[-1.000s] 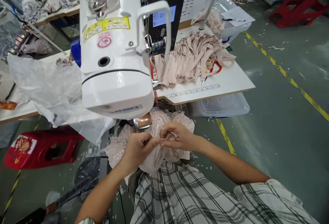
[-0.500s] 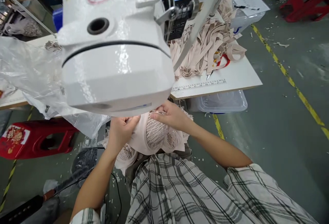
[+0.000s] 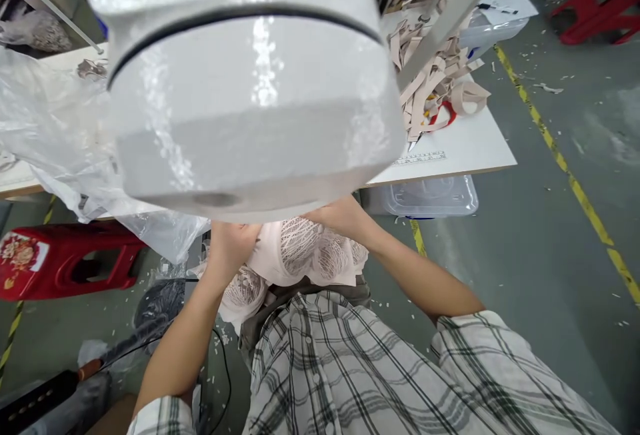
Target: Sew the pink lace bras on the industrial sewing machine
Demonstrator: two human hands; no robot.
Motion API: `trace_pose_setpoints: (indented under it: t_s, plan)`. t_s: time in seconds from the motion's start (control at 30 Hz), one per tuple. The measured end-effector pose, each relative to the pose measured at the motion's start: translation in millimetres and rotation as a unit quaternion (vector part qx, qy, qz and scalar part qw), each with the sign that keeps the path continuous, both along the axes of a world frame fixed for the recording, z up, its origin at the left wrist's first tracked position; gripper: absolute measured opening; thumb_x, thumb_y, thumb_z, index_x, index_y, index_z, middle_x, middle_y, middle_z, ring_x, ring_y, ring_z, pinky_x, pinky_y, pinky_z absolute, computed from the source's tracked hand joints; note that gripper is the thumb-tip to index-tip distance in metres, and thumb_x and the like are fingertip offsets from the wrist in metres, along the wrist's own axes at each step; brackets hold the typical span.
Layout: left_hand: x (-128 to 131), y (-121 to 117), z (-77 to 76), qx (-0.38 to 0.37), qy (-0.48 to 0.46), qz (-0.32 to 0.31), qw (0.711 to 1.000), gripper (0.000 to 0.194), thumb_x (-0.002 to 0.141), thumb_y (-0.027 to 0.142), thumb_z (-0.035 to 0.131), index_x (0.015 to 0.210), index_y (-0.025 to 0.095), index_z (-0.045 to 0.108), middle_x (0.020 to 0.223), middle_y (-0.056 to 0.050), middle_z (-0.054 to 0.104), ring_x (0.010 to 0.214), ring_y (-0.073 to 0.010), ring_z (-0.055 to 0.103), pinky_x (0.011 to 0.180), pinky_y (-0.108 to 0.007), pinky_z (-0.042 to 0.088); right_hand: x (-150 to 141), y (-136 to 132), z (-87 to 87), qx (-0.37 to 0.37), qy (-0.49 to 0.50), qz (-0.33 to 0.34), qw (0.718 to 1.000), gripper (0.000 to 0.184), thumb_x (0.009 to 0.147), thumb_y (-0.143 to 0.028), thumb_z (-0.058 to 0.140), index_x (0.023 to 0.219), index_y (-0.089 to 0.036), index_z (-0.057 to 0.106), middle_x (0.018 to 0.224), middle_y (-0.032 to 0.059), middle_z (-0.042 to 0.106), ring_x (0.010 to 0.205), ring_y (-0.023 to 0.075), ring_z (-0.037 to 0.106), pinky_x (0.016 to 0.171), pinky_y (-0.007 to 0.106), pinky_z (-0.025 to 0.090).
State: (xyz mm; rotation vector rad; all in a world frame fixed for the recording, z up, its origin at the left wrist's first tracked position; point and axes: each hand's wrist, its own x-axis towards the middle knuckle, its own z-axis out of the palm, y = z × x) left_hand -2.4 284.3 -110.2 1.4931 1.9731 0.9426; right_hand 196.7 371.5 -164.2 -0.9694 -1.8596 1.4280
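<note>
A pale pink lace bra (image 3: 300,248) lies over my lap under the front of a white sewing machine (image 3: 250,108). My left hand (image 3: 233,246) is closed on its left edge, thumb pressed on the smooth fabric. On the other side, my right hand (image 3: 344,219) grips the bra near the top of a lace cup, its fingertips hidden behind the machine head. The needle area is also hidden by the machine. Another lace cup (image 3: 243,294) hangs lower, beside my left wrist.
Beige fabric strips (image 3: 435,82) are heaped on the white table (image 3: 480,142), with red-handled scissors (image 3: 443,115) and a ruler (image 3: 423,157). Clear plastic sheeting (image 3: 65,128) drapes at left above a red stool (image 3: 70,258). A clear plastic box (image 3: 433,196) sits below the table.
My view has moved closer over the machine, so its head looks larger and covers more of my fingers. Both hands keep their hold on the bra, which has barely shifted.
</note>
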Motion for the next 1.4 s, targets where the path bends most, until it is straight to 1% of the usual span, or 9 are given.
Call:
trace_pose_setpoints:
  t_s: [0.1,0.2,0.33,0.53,0.77,1.0,1.17,1.27,1.4]
  plan:
    - [-1,-1,1.7,-0.007,-0.001,-0.001,1.000,0.043,0.076,0.019,0.059,0.052,0.023,0.024,0.045,0.006,0.024,0.051,-0.0095,0.026,0.048,-0.024,0.023,1,-8,-25.8,-0.039,0.024,-0.017,0.999,0.073,0.074,-0.071,0.074,0.126,-0.023,0.057,0.111,0.0096,0.068,0.109,0.0301,0.064,0.097,0.046,0.053]
    - [-5,-3,3.3,-0.019,0.016,-0.012,1.000,0.048,0.077,0.019,0.058,0.054,0.023,0.017,0.045,0.007,0.018,0.048,-0.0075,0.018,0.046,-0.026,0.015,7,-23,-57.2,-0.122,0.068,0.095,0.986,0.100,0.066,-0.084,0.068,0.139,-0.018,0.048,0.128,0.0160,0.063,0.119,0.0320,0.061,0.100,0.045,0.052]
    - [-8,-5,4.7,-0.024,0.039,-0.004,0.999,0.050,0.077,0.020,0.059,0.049,0.022,0.018,0.043,0.006,0.019,0.044,-0.0064,0.019,0.044,-0.027,0.011,26,-44,-88.7,-0.270,0.055,0.261,0.925,0.080,0.069,-0.066,0.080,0.129,-0.017,0.060,0.120,0.0120,0.070,0.106,0.0251,0.067,0.098,0.041,0.053]
    - [-5,-8,5.0,-0.045,0.029,0.016,0.998,0.051,0.081,0.025,0.061,0.047,0.021,0.022,0.042,0.006,0.025,0.039,-0.0059,0.023,0.043,-0.027,0.012,59,-61,-100.9,-0.435,0.101,0.082,0.891,0.043,0.071,-0.055,0.083,0.086,-0.015,0.074,0.080,0.0034,0.075,0.072,0.0148,0.067,0.072,0.027,0.053]
    - [-9,-9,-3.3,-0.073,0.058,0.004,0.996,0.049,0.085,0.036,0.061,0.049,0.022,0.032,0.044,0.005,0.034,0.043,-0.0093,0.033,0.046,-0.026,0.025,75,-68,-75.6,-0.354,0.112,-0.012,0.928,0.038,0.074,-0.053,0.081,0.086,-0.018,0.076,0.081,0.0033,0.074,0.076,0.0170,0.067,0.077,0.030,0.052]
    - [-5,-34,-7.5,0.124,0.178,-0.016,0.976,0.012,0.093,0.029,0.058,0.099,0.020,0.063,0.096,-0.006,0.071,0.090,-0.0197,0.068,0.078,-0.031,0.053,95,-66,-43.6,-0.217,0.056,0.009,0.975,0.039,0.086,-0.055,0.069,0.089,-0.018,0.076,0.088,0.0072,0.075,0.082,0.0207,0.068,0.076,0.033,0.053]
    - [50,-61,18.5,0.289,0.155,-0.275,0.904,0.047,0.093,0.022,0.059,0.138,0.020,0.045,0.124,-0.012,0.068,0.124,-0.0230,0.061,0.103,-0.038,0.053,96,-65,7.6,-0.066,0.022,0.144,0.987,0.031,0.093,-0.045,0.062,0.084,-0.019,0.076,0.077,0.0049,0.073,0.069,0.0161,0.065,0.064,0.028,0.050]
    - [73,-63,26.4,0.173,0.154,-0.436,0.869,0.069,0.091,0.040,0.065,0.147,0.013,0.036,0.137,-0.017,0.063,0.135,-0.0309,0.053,0.118,-0.051,0.039,85,-73,46.4,0.000,-0.019,0.304,0.952,0.024,0.097,-0.029,0.055,0.086,-0.019,0.074,0.081,0.0027,0.074,0.073,0.0145,0.065,0.069,0.026,0.049]
    - [62,-55,18.0,-0.099,0.082,-0.425,0.896,0.032,0.089,0.047,0.067,0.102,0.018,0.061,0.080,-0.001,0.070,0.070,-0.0182,0.064,0.063,-0.031,0.050,71,-83,75.6,0.036,-0.142,0.308,0.940,0.023,0.102,-0.025,0.046,0.095,-0.020,0.068,0.080,0.0003,0.070,0.070,0.0132,0.061,0.064,0.025,0.041]
